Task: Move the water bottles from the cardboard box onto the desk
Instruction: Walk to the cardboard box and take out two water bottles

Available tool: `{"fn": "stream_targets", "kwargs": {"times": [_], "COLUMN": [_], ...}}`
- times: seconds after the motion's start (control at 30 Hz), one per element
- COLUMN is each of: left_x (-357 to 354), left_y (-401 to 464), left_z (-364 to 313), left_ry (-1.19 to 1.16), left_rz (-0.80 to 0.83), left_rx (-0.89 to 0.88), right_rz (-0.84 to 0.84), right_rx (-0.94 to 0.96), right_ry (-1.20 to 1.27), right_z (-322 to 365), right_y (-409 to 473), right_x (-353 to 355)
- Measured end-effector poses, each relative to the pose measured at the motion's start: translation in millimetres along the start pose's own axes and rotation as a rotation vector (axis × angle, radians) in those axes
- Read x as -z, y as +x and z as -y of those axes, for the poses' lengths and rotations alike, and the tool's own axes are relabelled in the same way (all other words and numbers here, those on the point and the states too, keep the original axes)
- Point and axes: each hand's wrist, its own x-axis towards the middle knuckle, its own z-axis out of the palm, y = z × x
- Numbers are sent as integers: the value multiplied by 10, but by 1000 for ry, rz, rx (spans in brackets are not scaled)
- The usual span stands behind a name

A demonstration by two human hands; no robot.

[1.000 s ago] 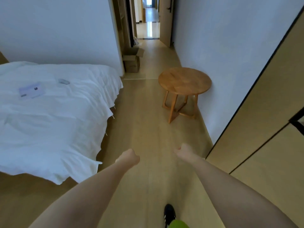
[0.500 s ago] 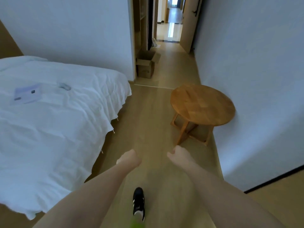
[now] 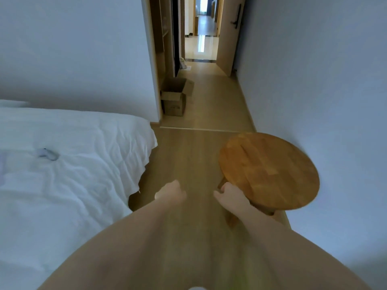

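While both fists, the left hand (image 3: 171, 192) and right hand (image 3: 229, 195), are held curled and empty, the cardboard box (image 3: 174, 97) is seen well beyond each grip.

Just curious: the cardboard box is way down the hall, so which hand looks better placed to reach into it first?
Probably the left hand, though only slightly. The cardboard box sits against the left side of the hallway, beyond the bed. The right hand is over by the round table. Both hold nothing, and both are far away.

Dim bluish room light, bright glare down the hallway floor (image 3: 201, 45), motion blur, wide-angle edge bending
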Motion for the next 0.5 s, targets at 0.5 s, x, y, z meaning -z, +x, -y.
{"fn": "stream_targets", "kwargs": {"times": [0.5], "left_x": [968], "left_y": [2877], "left_z": [-268], "left_ry": [64], "left_rz": [11], "left_rx": [98], "right_rz": [72], "right_rx": [88], "right_ry": [-25], "right_z": [1034], "right_y": [3048], "right_x": [751]}}
